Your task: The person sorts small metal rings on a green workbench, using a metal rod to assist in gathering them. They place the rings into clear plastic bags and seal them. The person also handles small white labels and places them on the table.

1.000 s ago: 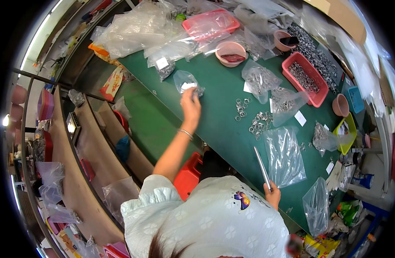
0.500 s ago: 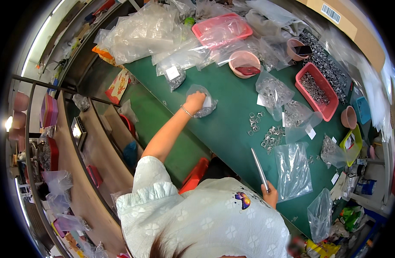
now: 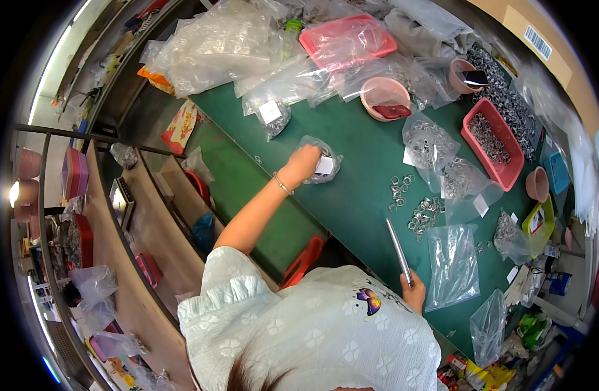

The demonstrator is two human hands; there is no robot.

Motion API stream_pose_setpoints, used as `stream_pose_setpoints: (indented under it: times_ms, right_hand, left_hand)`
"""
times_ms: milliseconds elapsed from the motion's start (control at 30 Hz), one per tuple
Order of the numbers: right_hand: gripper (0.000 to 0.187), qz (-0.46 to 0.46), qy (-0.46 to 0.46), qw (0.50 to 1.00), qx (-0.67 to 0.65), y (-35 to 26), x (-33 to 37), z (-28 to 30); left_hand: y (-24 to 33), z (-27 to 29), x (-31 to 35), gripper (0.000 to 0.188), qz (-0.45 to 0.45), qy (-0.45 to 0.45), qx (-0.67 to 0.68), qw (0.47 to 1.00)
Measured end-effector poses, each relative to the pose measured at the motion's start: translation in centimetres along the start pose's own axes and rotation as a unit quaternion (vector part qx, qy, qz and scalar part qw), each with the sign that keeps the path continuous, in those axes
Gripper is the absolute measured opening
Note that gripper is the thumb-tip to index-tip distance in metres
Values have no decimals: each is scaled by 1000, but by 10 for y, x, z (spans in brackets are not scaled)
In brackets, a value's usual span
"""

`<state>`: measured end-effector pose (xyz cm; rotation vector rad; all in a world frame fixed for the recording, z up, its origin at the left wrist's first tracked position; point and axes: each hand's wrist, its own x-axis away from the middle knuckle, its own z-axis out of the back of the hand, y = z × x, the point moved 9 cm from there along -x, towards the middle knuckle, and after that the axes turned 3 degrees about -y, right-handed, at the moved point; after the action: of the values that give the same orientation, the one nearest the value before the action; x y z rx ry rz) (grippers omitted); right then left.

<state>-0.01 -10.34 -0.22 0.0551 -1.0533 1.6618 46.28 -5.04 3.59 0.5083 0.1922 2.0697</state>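
Head view: our left hand point(image 3: 304, 163) has pulled the small bag of rings point(image 3: 322, 160) nearer and keeps gripping it, while our right hand point(image 3: 413, 291) stays closed on the metal rod point(image 3: 398, 242).

**Around the green bench**

Beyond the left hand, an oblong pink tray point(image 3: 348, 40) lies under clear bags, with a round pink bowl point(image 3: 384, 98) to its right. Farther right sits a pink basket point(image 3: 495, 143) of small metal rings. Loose metal rings point(image 3: 417, 205) lie between the two hands. Just right of the right hand lies an empty clear bag point(image 3: 452, 264) on the green table point(image 3: 358, 176).
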Motion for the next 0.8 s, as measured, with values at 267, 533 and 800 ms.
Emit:
stream_pose_setpoints:
  times_ms: [267,533,800]
  right_hand:
    - [38,-16,-1,1000,17,-7,-5,-9]
    - [38,-11,4,1000,20,-9,-9,-18]
    - [38,3,11,1000,1,-14,-14,-22]
  left_hand:
    - [8,-8,-4,19,-38,-51,-34,997]
    - [-9,-10,-14,14,25,-12,19,999]
    - [-11,-7,-20,10,98,83,-19,992]
